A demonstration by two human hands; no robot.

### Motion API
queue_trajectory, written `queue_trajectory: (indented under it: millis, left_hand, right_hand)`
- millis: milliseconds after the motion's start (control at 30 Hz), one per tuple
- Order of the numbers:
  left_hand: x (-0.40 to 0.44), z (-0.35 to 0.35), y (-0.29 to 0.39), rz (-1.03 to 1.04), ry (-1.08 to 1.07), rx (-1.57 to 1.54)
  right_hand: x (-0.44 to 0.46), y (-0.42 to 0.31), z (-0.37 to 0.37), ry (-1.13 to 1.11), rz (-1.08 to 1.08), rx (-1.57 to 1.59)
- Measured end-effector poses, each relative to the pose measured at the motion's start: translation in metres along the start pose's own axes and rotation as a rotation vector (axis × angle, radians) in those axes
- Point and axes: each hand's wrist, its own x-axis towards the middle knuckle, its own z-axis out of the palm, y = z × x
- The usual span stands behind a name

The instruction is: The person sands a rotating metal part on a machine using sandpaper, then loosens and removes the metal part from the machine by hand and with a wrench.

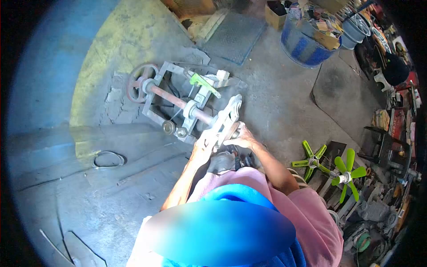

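A pale metal part (231, 111) with a rounded, lobed end is held at the near end of a machine's shaft (173, 97). My left hand (204, 144) is closed on the part's left side. On its right side, my right hand (242, 137) has its fingers wrapped round the lower edge, beside a brownish wheel or disc (227, 133). The machine has a dusty metal frame (155, 116), a spoked pulley wheel (143, 83) at its far end, and a bright green piece (204, 84) on top. The exact contact between part and wheel is hard to make out.
Two green fan-like wheels (312, 161) (348, 175) lie at the right beside piled metal scrap (378, 213). A blue drum (307, 46) full of scraps stands at the back right. A coiled cable (108, 160) lies on the left floor, and a flat plate (235, 38) lies behind the machine.
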Motion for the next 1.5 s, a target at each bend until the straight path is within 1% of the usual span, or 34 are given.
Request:
queue_trajectory:
  millis: [100, 133, 200, 233, 267, 300, 367, 400, 433, 467, 500, 533, 567, 633, 733, 767, 800, 833, 867, 900, 933, 967, 1033, 1067, 1100, 1133, 1167, 1233, 1267, 1300, 1367, 1400, 1433, 1500]
  left_hand:
    - [-0.003, 0.019, 0.003, 0.018, 0.035, -0.028]
    - [-0.001, 0.024, 0.005, 0.081, 0.018, -0.045]
    - [0.012, 0.018, -0.001, 0.087, 0.028, -0.022]
    - [0.019, 0.01, -0.001, 0.101, 0.045, 0.005]
    - [0.025, 0.001, 0.002, 0.066, 0.023, -0.105]
    - [0.023, -0.006, 0.023, 0.012, 0.017, -0.061]
    - [0.028, -0.018, 0.019, -0.006, -0.043, -0.034]
    - [0.027, -0.016, 0.025, -0.002, -0.067, -0.026]
    - [0.032, -0.014, 0.011, -0.008, -0.089, 0.001]
    - [0.033, -0.009, 0.002, -0.013, -0.073, 0.04]
    - [0.034, -0.002, -0.002, -0.017, -0.06, 0.078]
    - [0.031, 0.002, 0.0, -0.028, -0.082, 0.2]
    - [0.028, 0.008, -0.005, 0.012, -0.068, 0.218]
    - [0.021, 0.015, 0.016, -0.014, -0.078, 0.215]
    - [0.025, 0.021, 0.005, -0.067, -0.06, 0.158]
    - [0.024, 0.021, 0.008, -0.07, -0.054, 0.163]
    - [0.028, 0.022, -0.005, 0.003, -0.028, 0.239]
    - [0.03, 0.02, -0.01, -0.057, -0.069, 0.159]
    - [0.03, 0.021, -0.013, -0.118, -0.074, 0.092]
    - [0.028, 0.022, -0.018, -0.178, -0.075, 0.022]
    - [0.026, 0.022, -0.029, -0.004, -0.067, -0.029]
    - [0.028, 0.027, -0.047, -0.008, -0.058, -0.08]
    - [0.034, 0.028, -0.057, 0.109, -0.043, 0.03]
    - [0.033, 0.027, -0.055, 0.167, 0.009, 0.068]
    - [0.03, 0.025, -0.049, 0.223, 0.06, 0.107]
    - [0.026, 0.02, -0.036, 0.138, 0.045, 0.129]
    - [0.028, 0.018, -0.035, 0.1, 0.005, 0.069]
    - [0.023, 0.013, -0.029, 0.1, -0.001, 0.048]
    - [0.027, 0.018, -0.036, 0.123, 0.002, 0.067]
    - [0.034, 0.029, -0.051, 0.104, -0.045, -0.015]
    - [0.043, 0.049, -0.073, 0.195, -0.034, 0.132]
    - [0.041, 0.047, -0.062, 0.187, 0.062, 0.069]
    - [0.042, 0.047, -0.063, 0.224, 0.075, 0.026]
    - [0.043, 0.056, -0.073, 0.238, 0.115, 0.018]
  right_hand:
    - [-0.005, 0.005, -0.007, -0.003, 0.052, -0.01]
    - [-0.008, 0.011, -0.01, -0.011, 0.077, -0.052]
    - [-0.018, 0.033, -0.014, -0.022, 0.09, -0.107]
    - [-0.035, 0.029, -0.025, -0.014, 0.072, -0.106]
    - [-0.036, 0.054, -0.022, 0.009, 0.028, -0.043]
    - [-0.039, 0.077, -0.023, 0.037, -0.017, 0.021]
    - [-0.055, 0.099, -0.032, -0.018, 0.028, 0.031]
    - [-0.06, 0.115, -0.03, -0.025, 0.039, 0.189]
    - [-0.064, 0.132, -0.027, -0.034, 0.049, 0.343]
    - [-0.067, 0.152, -0.026, -0.041, 0.051, 0.334]
    - [-0.069, 0.172, -0.024, 0.01, 0.096, 0.449]
    - [-0.08, 0.174, -0.025, 0.033, 0.122, 0.498]
    - [-0.09, 0.176, -0.026, 0.058, 0.148, 0.548]
    - [-0.126, 0.151, -0.037, 0.186, 0.29, 0.886]
    - [-0.15, 0.154, -0.058, 0.274, 0.33, 0.866]
    - [-0.153, 0.168, -0.065, 0.267, 0.333, 0.842]
    - [-0.153, 0.186, -0.074, 0.388, 0.307, 0.687]
    - [-0.153, 0.185, -0.081, 0.503, 0.275, 0.528]
    - [-0.154, 0.183, -0.087, 0.494, 0.27, 0.5]
    - [-0.156, 0.168, -0.096, 0.53, 0.249, 0.477]
    - [-0.156, 0.141, -0.104, 0.561, 0.223, 0.455]
    - [-0.155, 0.104, -0.109, 0.583, 0.207, 0.381]
    - [-0.151, 0.026, -0.113, 0.479, 0.146, 0.416]
    - [-0.139, 0.016, -0.115, 0.501, 0.096, 0.306]
    - [-0.128, -0.015, -0.115, 0.478, 0.012, 0.192]
    - [-0.118, -0.055, -0.109, 0.414, -0.06, 0.211]
    - [-0.107, -0.095, -0.097, 0.349, -0.13, 0.234]
    - [-0.073, -0.152, -0.072, 0.282, -0.262, 0.085]
    - [-0.052, -0.177, -0.056, 0.234, -0.359, -0.01]
    - [-0.03, -0.203, -0.037, 0.182, -0.455, -0.102]
    - [0.009, -0.261, 0.013, 0.082, -0.55, -0.262]
    - [0.036, -0.276, 0.038, 0.061, -0.601, -0.414]
    - [0.063, -0.287, 0.064, 0.038, -0.654, -0.564]
    - [0.118, -0.295, 0.125, -0.061, -0.666, -0.678]
